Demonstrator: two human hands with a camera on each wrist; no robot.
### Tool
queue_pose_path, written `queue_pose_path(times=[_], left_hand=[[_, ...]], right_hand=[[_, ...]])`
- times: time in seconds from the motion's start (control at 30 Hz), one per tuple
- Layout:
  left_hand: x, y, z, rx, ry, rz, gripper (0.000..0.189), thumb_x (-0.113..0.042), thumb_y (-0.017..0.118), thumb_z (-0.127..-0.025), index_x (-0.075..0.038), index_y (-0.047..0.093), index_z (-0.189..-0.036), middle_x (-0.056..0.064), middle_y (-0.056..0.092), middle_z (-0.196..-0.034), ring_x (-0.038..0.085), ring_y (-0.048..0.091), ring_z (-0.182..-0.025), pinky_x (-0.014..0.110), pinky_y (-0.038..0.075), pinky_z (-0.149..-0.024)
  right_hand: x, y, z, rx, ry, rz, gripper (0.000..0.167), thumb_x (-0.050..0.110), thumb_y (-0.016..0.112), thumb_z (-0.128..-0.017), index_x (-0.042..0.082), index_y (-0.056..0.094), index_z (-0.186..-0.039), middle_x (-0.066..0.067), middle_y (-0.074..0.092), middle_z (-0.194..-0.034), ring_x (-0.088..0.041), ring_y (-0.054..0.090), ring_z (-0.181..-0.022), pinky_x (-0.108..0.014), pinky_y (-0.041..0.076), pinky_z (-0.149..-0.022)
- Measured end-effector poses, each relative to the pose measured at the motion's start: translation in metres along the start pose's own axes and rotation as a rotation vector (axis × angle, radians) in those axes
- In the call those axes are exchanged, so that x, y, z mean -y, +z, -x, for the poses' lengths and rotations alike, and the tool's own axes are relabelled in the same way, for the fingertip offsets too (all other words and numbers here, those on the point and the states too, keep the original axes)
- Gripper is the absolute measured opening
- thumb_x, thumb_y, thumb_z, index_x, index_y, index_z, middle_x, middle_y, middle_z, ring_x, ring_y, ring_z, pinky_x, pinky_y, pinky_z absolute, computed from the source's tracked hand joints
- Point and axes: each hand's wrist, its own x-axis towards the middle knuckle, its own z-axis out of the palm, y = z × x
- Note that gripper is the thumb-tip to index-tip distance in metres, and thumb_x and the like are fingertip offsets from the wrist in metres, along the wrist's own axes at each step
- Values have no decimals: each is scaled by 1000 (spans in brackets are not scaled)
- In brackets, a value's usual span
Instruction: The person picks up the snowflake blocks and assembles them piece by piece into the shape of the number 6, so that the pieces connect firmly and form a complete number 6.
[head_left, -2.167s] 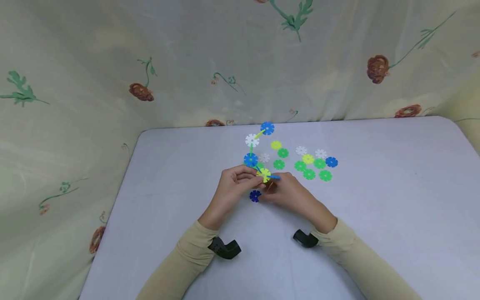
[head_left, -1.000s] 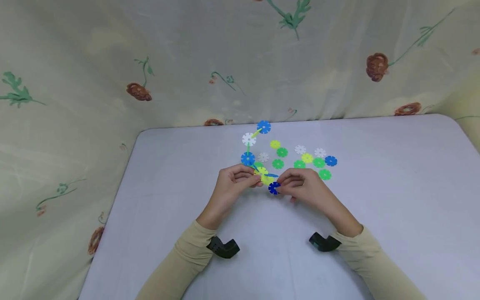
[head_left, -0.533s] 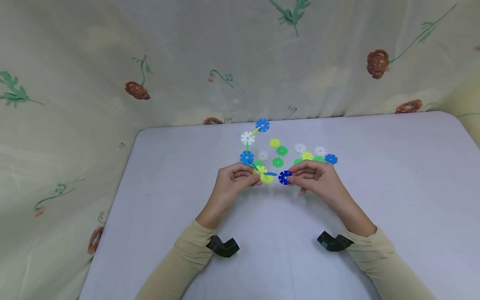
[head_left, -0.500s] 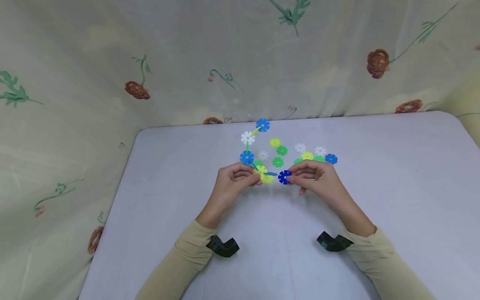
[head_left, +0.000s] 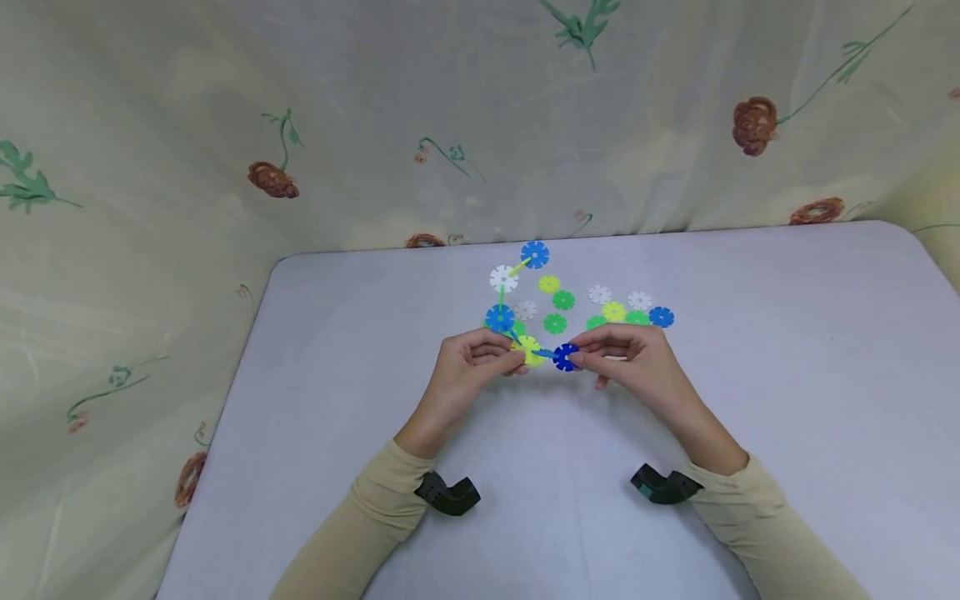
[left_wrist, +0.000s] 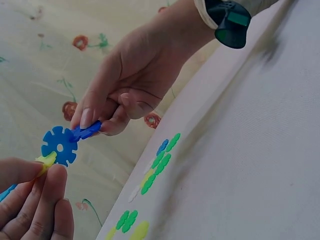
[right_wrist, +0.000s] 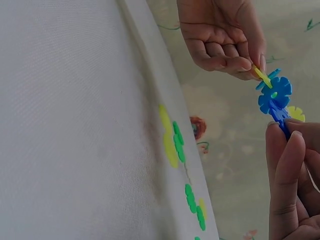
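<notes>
1. Your right hand (head_left: 633, 358) pinches the dark blue disc (head_left: 566, 357) between thumb and fingers.
2. Left of the dark blue disc, your left hand (head_left: 472, 367) pinches a yellow disc (head_left: 529, 350) the same way.
3. Just beside the dark blue disc, on its left, a mid-blue disc (left_wrist: 59, 145) bridges the two, set crosswise to the yellow disc. It touches the dark blue disc; you cannot tell how deeply their slots engage.
4. Beyond the dark blue disc and to its left, the chain continues through a lighter blue disc (head_left: 499, 317), a white disc (head_left: 504, 279) and a blue end disc (head_left: 535, 255), with edge-on pieces between.
5. Loose green discs (head_left: 555, 323) lie on the table (head_left: 555, 533) beyond the dark blue disc; a mixed cluster (head_left: 613, 312) lies farther right of it.
6. A floral curtain (head_left: 360, 125) hangs well beyond the dark blue disc.
</notes>
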Motion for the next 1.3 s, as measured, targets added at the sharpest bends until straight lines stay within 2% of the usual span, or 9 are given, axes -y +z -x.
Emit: queue_pose_path(times=[0.1,0.33,0.53,0.67,0.8,0.87,1.0,1.1,1.3], left_hand=[[0,0,0,-3,-4,0,14,-9,76,-93,2,71,-100,6,75,-85,43,75,-92,45,62,-91],[-1,0,1,-4,-22,-29,14,-8,76,-93,3,71,-100,10,75,-87,15,76,-77,35,63,-85],[-2,-1,1,6,-8,-77,13,-9,76,-94,2,72,-100,31,73,-97,21,76,-79,36,63,-84],[-3,-1,1,13,3,-80,13,-9,76,-94,2,72,-99,35,71,-98,35,76,-83,36,63,-83],[-3,0,1,17,12,-73,13,-7,76,-93,4,72,-99,35,71,-97,41,75,-84,39,63,-83],[-3,0,1,15,15,-74,13,-7,75,-93,4,72,-100,35,71,-97,35,76,-82,36,63,-82],[-3,-1,1,12,16,-73,13,-8,74,-95,3,71,-101,36,69,-101,22,76,-79,47,62,-88],[-4,-1,2,9,17,-69,12,-9,73,-96,1,72,-102,31,70,-100,18,75,-79,57,59,-93],[-4,-4,1,4,23,-50,13,-10,74,-95,0,72,-103,7,73,-90,17,75,-80,57,58,-94]], right_hand=[[1,0,0,-2,4,9,21,11,80,-91,-1,76,-109,6,81,-93,-14,78,-82,-34,60,-58],[1,1,0,-3,-23,11,18,6,80,-90,-2,77,-105,4,81,-92,-9,78,-79,-32,60,-57],[-1,4,0,0,-13,30,16,6,80,-89,-2,78,-103,-2,81,-93,-15,78,-79,-31,60,-57],[-2,6,0,-3,4,45,16,7,81,-89,-1,78,-103,-9,81,-95,-22,79,-81,-30,60,-57],[-1,7,1,-12,7,52,15,6,80,-89,-1,78,-102,-15,80,-96,-23,79,-81,-30,60,-57],[-1,7,1,-13,8,50,15,6,80,-90,-1,78,-103,-14,80,-96,-23,79,-81,-29,60,-57],[-3,7,0,-9,4,29,16,6,80,-90,-2,77,-104,-10,81,-95,-22,79,-81,-29,60,-57],[-4,8,0,4,7,1,18,6,79,-91,-4,76,-106,-2,81,-93,-21,79,-83,-29,60,-58],[-4,7,0,42,52,-37,23,8,77,-93,-5,73,-112,6,80,-93,-21,79,-85,-32,63,-62]])
